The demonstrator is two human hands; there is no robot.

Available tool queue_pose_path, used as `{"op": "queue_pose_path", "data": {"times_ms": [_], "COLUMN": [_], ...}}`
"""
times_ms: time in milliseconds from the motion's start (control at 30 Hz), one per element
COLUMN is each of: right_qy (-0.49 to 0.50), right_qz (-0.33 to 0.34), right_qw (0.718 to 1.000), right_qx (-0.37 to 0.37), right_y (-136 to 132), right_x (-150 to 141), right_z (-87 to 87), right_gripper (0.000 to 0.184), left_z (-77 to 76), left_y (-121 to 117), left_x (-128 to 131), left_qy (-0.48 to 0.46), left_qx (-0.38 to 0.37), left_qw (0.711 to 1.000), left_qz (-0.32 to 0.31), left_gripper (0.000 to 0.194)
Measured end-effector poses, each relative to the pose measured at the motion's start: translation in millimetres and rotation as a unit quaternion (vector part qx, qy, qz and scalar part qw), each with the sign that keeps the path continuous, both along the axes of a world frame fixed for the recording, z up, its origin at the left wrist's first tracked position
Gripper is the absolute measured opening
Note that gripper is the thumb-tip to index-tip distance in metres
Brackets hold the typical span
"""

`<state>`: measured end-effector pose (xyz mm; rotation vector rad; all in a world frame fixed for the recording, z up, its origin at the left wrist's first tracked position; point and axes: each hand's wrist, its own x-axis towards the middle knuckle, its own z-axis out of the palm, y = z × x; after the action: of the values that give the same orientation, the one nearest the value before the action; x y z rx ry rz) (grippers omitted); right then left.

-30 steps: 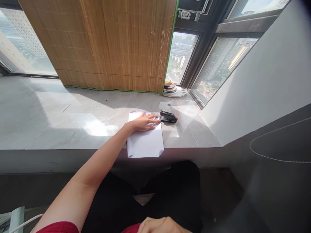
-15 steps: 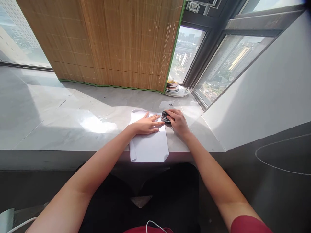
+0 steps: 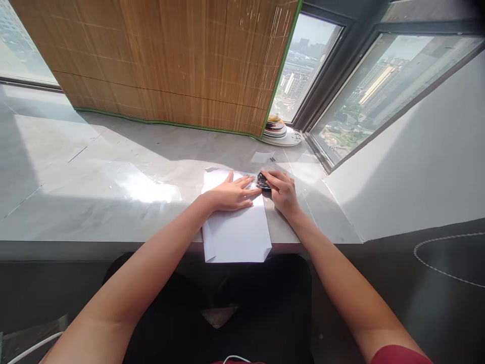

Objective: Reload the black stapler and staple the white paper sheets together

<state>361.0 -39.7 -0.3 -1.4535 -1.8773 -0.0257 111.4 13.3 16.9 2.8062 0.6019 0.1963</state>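
A stack of white paper sheets (image 3: 237,233) lies on the grey marble sill (image 3: 94,192), its near edge hanging over the front. My left hand (image 3: 232,194) lies flat on the upper part of the sheets, fingers stretched out. Right beside the fingertips sits a black stapler (image 3: 262,181) at the paper's top right corner. My right hand (image 3: 282,190) covers the stapler, fingers curled round it.
A bamboo blind (image 3: 170,60) with green edging hangs at the back. A stack of plates (image 3: 278,132) stands in the window corner, with a small paper scrap (image 3: 261,157) in front. A white wall (image 3: 417,167) slopes along the right.
My right hand came up from my lap and closed on the stapler. The left hand stayed flat on the paper. The view has tilted a little nearer.
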Motion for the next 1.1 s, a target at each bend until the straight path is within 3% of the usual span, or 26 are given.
{"op": "queue_pose_path", "data": {"times_ms": [533, 1100], "right_qy": [-0.061, -0.038], "right_qz": [-0.028, -0.033], "right_qw": [0.998, 0.999], "right_qx": [0.007, -0.008], "right_y": [-3.4, -5.4], "right_x": [-4.5, -8.5], "right_z": [2.3, 8.0], "right_gripper": [0.043, 0.043], "left_z": [-1.2, 5.7], "left_y": [2.4, 2.1], "left_x": [1.4, 1.5], "left_qy": [-0.021, 0.018], "left_qx": [-0.008, -0.017], "left_qw": [1.000, 1.000], "left_qz": [-0.006, -0.009], "left_gripper": [0.051, 0.053]}}
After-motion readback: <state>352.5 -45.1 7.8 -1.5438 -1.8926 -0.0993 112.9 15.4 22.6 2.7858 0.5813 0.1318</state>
